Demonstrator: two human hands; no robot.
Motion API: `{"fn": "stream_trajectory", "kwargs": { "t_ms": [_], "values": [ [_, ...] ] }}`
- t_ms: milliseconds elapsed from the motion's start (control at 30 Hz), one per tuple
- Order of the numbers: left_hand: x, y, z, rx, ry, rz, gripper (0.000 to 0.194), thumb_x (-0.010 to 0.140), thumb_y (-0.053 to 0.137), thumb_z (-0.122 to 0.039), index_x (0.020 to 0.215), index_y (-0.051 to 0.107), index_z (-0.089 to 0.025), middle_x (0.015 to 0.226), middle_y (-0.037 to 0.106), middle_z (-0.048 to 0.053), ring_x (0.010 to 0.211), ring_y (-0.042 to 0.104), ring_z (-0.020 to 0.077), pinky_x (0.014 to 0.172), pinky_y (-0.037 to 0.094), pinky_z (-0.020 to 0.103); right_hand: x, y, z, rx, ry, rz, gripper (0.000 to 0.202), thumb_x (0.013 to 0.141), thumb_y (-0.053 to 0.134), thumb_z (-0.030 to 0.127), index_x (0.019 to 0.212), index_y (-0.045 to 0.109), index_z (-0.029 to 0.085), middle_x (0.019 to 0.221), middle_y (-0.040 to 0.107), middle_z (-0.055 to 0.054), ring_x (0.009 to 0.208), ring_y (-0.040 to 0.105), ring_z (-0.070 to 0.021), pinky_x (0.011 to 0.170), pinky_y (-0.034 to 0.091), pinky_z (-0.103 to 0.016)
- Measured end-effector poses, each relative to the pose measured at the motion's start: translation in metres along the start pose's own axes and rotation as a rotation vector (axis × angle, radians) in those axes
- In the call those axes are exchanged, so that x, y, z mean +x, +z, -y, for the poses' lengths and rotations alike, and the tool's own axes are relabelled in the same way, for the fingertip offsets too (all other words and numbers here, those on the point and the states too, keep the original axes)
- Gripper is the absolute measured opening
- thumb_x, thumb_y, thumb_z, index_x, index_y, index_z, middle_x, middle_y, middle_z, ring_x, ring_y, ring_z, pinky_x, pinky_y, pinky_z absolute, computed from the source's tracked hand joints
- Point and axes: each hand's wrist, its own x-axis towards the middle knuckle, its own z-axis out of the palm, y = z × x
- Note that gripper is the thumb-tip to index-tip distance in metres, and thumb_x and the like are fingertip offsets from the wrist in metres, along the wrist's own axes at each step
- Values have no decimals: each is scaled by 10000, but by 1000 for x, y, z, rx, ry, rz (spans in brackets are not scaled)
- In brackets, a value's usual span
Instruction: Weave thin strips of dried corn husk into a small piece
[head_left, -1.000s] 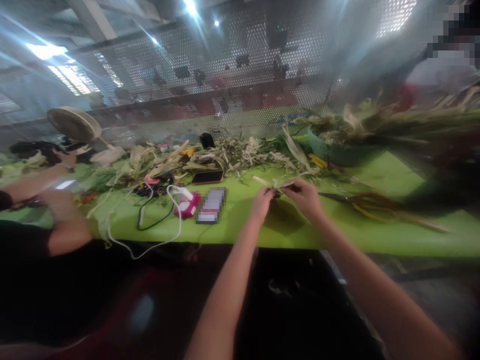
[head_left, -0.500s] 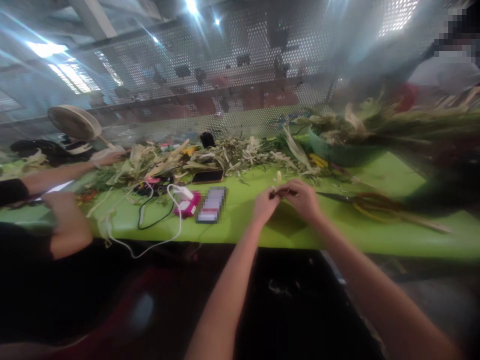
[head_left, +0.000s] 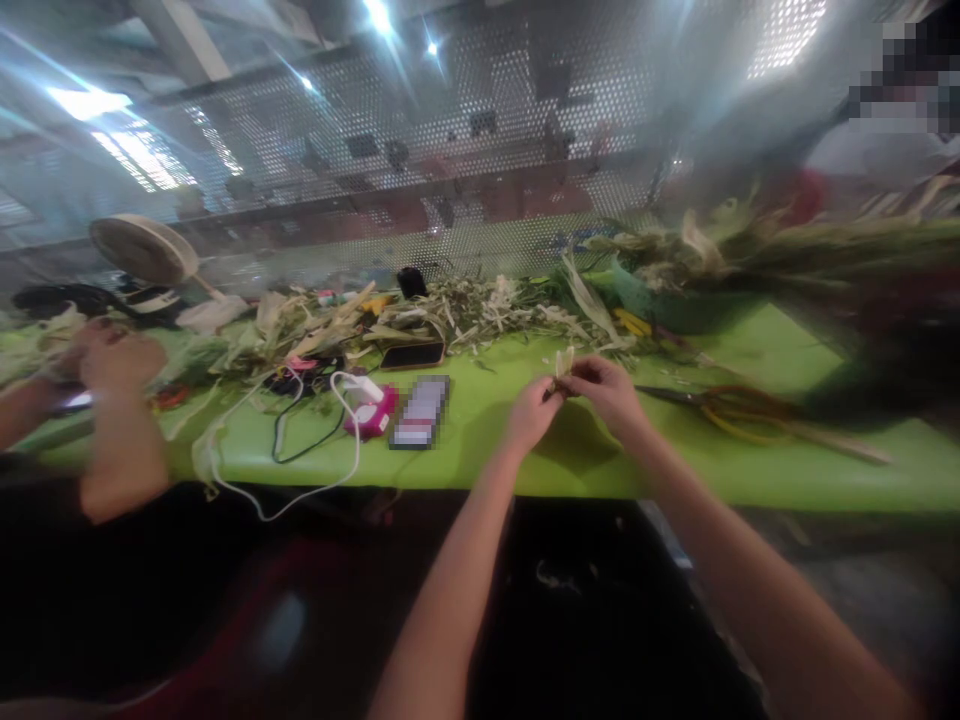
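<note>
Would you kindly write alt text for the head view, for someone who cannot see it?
A person's left hand and right hand hold a small pale piece over a green table. Scissors lie to the right, two phones and a pink power block to the left, and plant scraps behind.

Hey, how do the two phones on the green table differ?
The far phone has a dark screen; the near phone shows a bright one. The far phone lies crosswise, close to the dry husks; the near phone lies more lengthwise, beside the pink block. Both rest on the green table.
</note>
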Motion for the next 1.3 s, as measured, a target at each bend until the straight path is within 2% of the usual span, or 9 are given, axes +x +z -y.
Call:
{"fn": "stream_trajectory", "kwargs": {
  "t_ms": [167,267,467,667,800,900,1000,1100,1300],
  "values": [
    [0,-1,1,-116,-78,58,185,878,542,-294,887,684,-176,880,687,45,820,590,172,776,430,278,-1,-1,8,63,-25,-81,263,644,810,397,755,678,199,682,621,9,584,513,-113,546,442,-256],
    [0,-2,2,-204,-128,69,206,868,538,-312,853,687,-171,855,678,37,759,562,147,724,416,259,-1,-2,9,102,-17,-86,262,643,815,394,751,668,207,688,609,15,567,488,-102,517,414,-242],
    [2,-2,4,-399,-221,46,186,797,590,-330,785,654,-156,714,614,8,604,464,100,617,357,247,-4,-3,10,154,-30,5,280,679,807,387,804,621,219,801,675,-3,510,433,-83,460,375,-236],
    [4,0,14,-470,-263,13,233,759,657,-381,717,642,-152,587,523,-16,530,396,82,546,301,248,-5,-1,16,138,-39,5,290,652,834,403,767,642,219,697,620,17,535,467,-98,476,403,-241],
    [4,-1,17,-556,-321,6,310,727,697,-454,705,633,-152,582,512,-15,536,415,83,528,277,245,-6,-2,17,132,-43,42,264,661,831,421,747,686,218,692,621,12,537,470,-102,492,411,-255],
    [4,-1,14,-599,-343,32,324,709,708,-460,715,629,-145,634,547,-5,532,410,73,531,283,238,-5,-6,13,29,-87,107,205,722,796,408,784,731,224,721,633,-3,571,499,-117,520,423,-266],
    [3,-2,10,-524,-330,34,282,732,665,-420,712,624,-141,637,541,-9,530,397,72,544,288,237,-3,-9,9,-175,-226,169,170,801,732,393,864,769,240,791,648,-26,669,565,-149,614,471,-295],
    [2,-4,7,-293,-287,-2,238,770,606,-374,727,635,-142,619,536,-10,585,449,101,585,305,246,-2,-9,6,-347,-340,190,177,867,659,363,929,774,245,841,666,-47,787,616,-184,737,498,-327],
    [1,-4,-2,83,-202,-23,191,822,560,-325,741,599,-156,727,611,24,717,525,157,649,330,267,-2,-9,1,-495,-302,139,80,806,695,268,840,724,202,761,694,-31,695,608,-175,649,460,-297]
  ]
}}
